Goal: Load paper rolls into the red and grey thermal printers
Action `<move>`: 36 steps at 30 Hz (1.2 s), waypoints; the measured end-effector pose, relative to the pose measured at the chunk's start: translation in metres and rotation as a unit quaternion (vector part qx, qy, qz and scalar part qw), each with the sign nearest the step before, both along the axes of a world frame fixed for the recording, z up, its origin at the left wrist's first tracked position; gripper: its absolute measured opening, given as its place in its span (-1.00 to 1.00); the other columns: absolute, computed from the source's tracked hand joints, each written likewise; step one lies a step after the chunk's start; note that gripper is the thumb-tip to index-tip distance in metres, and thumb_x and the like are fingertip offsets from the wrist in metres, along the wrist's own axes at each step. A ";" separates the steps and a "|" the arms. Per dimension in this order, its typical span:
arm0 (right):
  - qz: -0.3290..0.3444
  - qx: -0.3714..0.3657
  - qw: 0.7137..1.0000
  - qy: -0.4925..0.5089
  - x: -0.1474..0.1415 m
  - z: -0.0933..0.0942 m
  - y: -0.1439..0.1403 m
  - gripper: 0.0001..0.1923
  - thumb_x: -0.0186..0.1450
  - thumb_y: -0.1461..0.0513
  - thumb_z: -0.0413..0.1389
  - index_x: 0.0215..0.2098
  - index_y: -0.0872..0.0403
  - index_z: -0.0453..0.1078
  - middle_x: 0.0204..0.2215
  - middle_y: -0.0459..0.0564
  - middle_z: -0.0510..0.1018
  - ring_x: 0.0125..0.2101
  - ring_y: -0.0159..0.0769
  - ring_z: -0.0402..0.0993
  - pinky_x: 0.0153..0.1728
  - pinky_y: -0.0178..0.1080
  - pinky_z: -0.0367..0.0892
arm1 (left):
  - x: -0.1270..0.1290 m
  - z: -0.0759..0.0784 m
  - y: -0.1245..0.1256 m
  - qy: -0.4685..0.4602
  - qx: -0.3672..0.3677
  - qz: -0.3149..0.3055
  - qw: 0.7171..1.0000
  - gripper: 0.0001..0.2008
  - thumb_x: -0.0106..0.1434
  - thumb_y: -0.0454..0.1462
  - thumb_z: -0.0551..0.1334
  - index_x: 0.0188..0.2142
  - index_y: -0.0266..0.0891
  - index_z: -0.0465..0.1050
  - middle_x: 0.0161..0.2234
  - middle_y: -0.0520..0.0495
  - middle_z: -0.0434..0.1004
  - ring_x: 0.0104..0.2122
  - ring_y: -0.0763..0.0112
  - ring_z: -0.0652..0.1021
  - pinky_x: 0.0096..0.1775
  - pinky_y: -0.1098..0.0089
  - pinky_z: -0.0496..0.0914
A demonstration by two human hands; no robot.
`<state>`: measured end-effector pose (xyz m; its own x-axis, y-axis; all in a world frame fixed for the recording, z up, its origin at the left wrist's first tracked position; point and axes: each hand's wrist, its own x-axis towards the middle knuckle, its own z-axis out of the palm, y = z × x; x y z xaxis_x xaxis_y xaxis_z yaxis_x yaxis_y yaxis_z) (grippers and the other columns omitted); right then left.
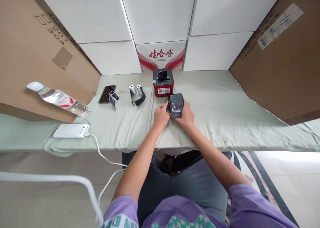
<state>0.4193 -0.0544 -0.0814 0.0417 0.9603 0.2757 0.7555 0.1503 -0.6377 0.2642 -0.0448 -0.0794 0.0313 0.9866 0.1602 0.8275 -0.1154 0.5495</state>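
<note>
A small dark-grey boxy device [176, 98], with a crinkled, shiny dark strip on its near face, sits between my two hands near the middle of the table. The fingers of my left hand [162, 116] press against its left side. My right hand [187, 116] wraps its right side and lower corner, with some fingers hidden behind it. Just beyond stands a red and black printer-like box [163, 83] with a white label on its front and a dark glossy patch on top.
To the left lie two white paper rolls [135, 89] with a dark strip, another dark roll [113, 96], a phone [106, 94], a water bottle [62, 99] and a white power bank [71, 130] with a cable. Cardboard boxes [277, 58] flank the table; white cartons [160, 14] line the back.
</note>
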 end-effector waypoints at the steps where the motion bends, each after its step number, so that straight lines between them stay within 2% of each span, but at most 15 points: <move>1: -0.001 -0.001 1.000 0.001 0.000 0.000 0.000 0.06 0.12 -0.13 0.22 0.40 0.19 -0.02 0.20 0.41 0.37 0.02 0.27 0.53 -0.16 0.12 0.51 | 0.001 0.000 -0.001 0.006 0.002 0.001 1.000 -0.32 0.26 -0.43 0.09 0.39 -0.22 0.29 0.08 -0.30 0.54 0.12 0.12 0.53 0.22 0.14 0.34; 12: -0.009 0.013 1.000 -0.009 -0.001 -0.003 0.002 0.03 0.10 -0.12 0.24 0.38 0.15 0.01 0.19 0.39 0.39 0.07 0.25 0.51 -0.16 0.10 0.51 | 0.005 0.008 -0.007 0.074 0.024 -0.016 0.997 -0.35 0.31 -0.39 0.11 0.40 -0.32 0.22 -0.01 -0.36 0.57 0.11 0.01 0.51 0.13 0.09 0.36; 24: -0.011 0.016 1.000 -0.018 -0.002 -0.005 0.003 0.06 0.11 -0.14 0.23 0.39 0.16 -0.01 0.20 0.41 0.37 0.07 0.26 0.50 -0.15 0.10 0.50 | 0.005 0.007 -0.007 0.058 0.021 -0.014 0.998 -0.34 0.30 -0.43 0.08 0.40 -0.33 0.22 -0.02 -0.35 0.58 0.13 0.03 0.50 0.15 0.11 0.33; 36: -0.011 0.011 1.000 -0.014 -0.003 -0.006 0.002 0.06 0.12 -0.15 0.21 0.39 0.19 -0.02 0.19 0.40 0.38 0.07 0.26 0.50 -0.11 0.12 0.51 | 0.004 0.006 -0.005 0.036 0.025 0.000 0.999 -0.37 0.33 -0.42 0.06 0.38 -0.23 0.27 0.02 -0.31 0.57 0.13 0.08 0.51 0.16 0.12 0.35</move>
